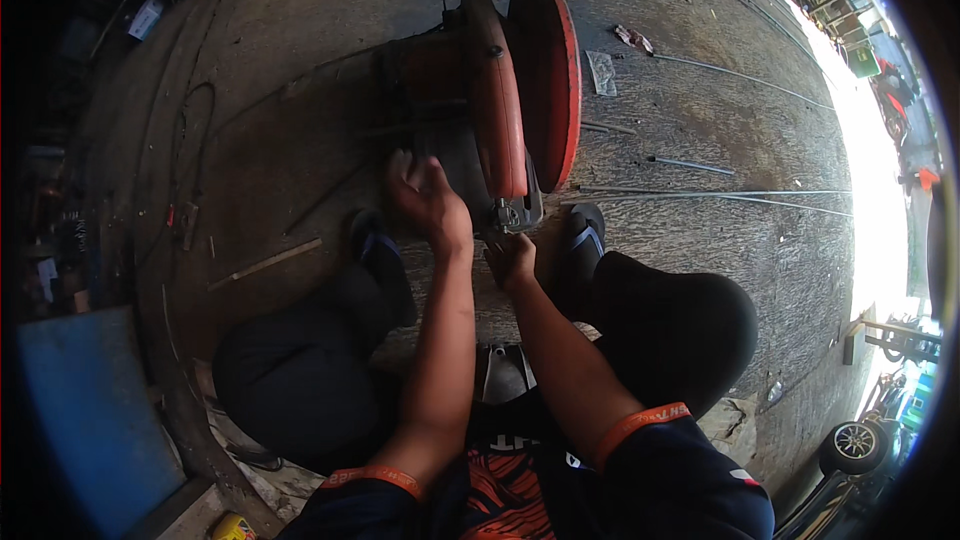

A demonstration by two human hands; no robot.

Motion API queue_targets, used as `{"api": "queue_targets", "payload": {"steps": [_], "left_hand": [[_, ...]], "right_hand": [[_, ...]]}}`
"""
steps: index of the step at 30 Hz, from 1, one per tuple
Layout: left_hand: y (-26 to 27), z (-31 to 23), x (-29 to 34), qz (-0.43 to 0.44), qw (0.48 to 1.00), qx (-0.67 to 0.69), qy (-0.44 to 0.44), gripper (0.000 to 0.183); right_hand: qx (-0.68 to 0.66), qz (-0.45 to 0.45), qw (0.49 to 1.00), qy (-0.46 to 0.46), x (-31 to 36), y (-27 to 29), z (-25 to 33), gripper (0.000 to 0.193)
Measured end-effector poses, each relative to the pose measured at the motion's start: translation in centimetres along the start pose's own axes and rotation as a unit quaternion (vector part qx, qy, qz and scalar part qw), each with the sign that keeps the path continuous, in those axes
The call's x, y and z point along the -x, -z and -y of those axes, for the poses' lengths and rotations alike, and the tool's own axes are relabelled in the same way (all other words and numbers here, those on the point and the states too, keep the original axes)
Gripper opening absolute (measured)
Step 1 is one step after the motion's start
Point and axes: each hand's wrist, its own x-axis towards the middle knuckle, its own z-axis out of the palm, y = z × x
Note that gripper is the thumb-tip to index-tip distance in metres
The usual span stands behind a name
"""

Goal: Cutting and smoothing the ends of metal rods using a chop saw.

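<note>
In front of me on the boarded floor stands a cut-off saw with a long red guard arm (pixel 497 110) and a large red-rimmed disc (pixel 562 80) on its right. A metal fitting with a bolt (pixel 505 212) shows at the near end of the guard arm. My left hand (pixel 432 202) hovers left of the arm, above the saw's dark body; it is slightly blurred, thumb and fingers apart, holding nothing I can see. My right hand (pixel 513 260) is closed just below the fitting, its fingers curled close to it. What those fingers hold, if anything, is hidden.
Several thin metal rods (pixel 720 193) lie to the right, with a small clear plastic bag (pixel 601 73) farther off. A wooden stick (pixel 265 263) lies at left, near a blue panel (pixel 95 410). My sandalled feet flank the saw's near end. Bright daylight marks the right edge.
</note>
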Motion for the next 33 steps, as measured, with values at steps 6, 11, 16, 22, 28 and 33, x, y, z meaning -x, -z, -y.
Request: {"api": "queue_targets", "payload": {"steps": [6, 11, 16, 22, 28, 33], "left_hand": [[-6.2, -12.0, -0.6, 0.285, 0.870, -0.279, -0.290, 0.060], [-8.2, -12.6, -1.3, 0.288, 0.835, -0.407, -0.233, 0.057], [-8.2, -12.7, -2.0, 0.323, 0.815, -0.429, -0.217, 0.056], [-9.6, -14.2, -3.4, 0.312, 0.815, -0.445, -0.202, 0.054], [-12.7, -17.2, -6.7, 0.323, 0.798, -0.476, -0.177, 0.053], [-14.0, -19.2, -7.3, 0.299, 0.800, -0.508, -0.112, 0.041]], "right_hand": [[0.083, -0.080, 0.993, 0.009, -0.1, -1.3, 0.0, 0.029], [0.077, -0.094, 0.993, -0.009, -0.2, -1.0, -0.2, 0.031], [0.092, -0.057, 0.994, -0.020, 0.3, -0.7, 0.1, 0.030], [0.079, -0.078, 0.993, -0.036, 1.3, -1.1, 0.1, 0.029], [0.057, -0.002, 0.996, -0.063, 1.6, -0.5, 0.5, 0.025], [0.158, -0.028, 0.986, -0.043, 0.6, -0.7, 0.1, 0.027]]}}
